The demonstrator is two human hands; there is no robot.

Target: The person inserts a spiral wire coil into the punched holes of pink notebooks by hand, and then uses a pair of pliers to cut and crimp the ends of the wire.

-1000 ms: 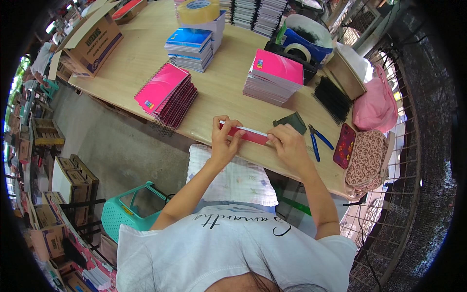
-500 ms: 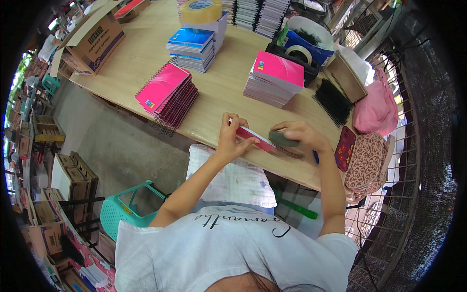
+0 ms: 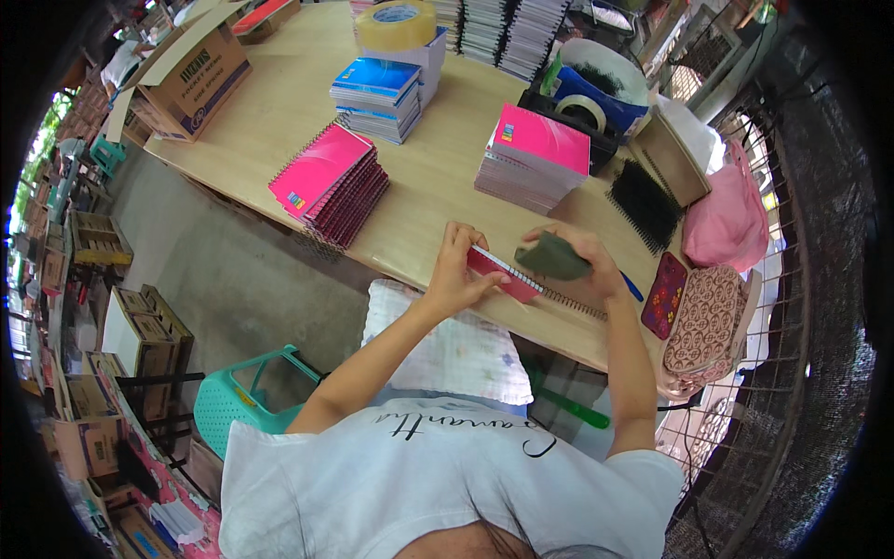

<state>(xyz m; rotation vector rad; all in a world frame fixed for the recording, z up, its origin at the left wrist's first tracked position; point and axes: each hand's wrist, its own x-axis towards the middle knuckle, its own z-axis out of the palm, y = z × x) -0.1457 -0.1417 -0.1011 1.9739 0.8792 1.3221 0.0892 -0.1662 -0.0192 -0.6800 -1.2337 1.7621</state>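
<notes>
My left hand (image 3: 453, 277) grips a small notebook (image 3: 512, 282) with a red-pink cover, its punched edge turned upward above the table's near side. A thin dark spiral wire (image 3: 575, 305) runs along that edge and sticks out past its right end. In my right hand (image 3: 593, 253) is a dark green, worn-looking pad (image 3: 557, 257), held just above the wire; whether it touches the wire I cannot tell. A stack of pink notebooks with spirals (image 3: 333, 186) lies to the left. Further back on the right stands a pink-covered stack (image 3: 535, 154) with no spirals visible.
Blue notebooks (image 3: 377, 88) and a tape roll (image 3: 398, 25) stand at the back. Black spiral wires (image 3: 643, 200), a pink bag (image 3: 724, 224), a flowered phone case (image 3: 665, 293) and a patterned pouch (image 3: 705, 321) line the right. A cardboard box (image 3: 191, 88) sits far left; a green stool (image 3: 247, 391) below.
My right hand has lifted and turned the green pad, showing more of its face. More of the wire now shows beyond the notebook's right end. The whole view has shifted slightly.
</notes>
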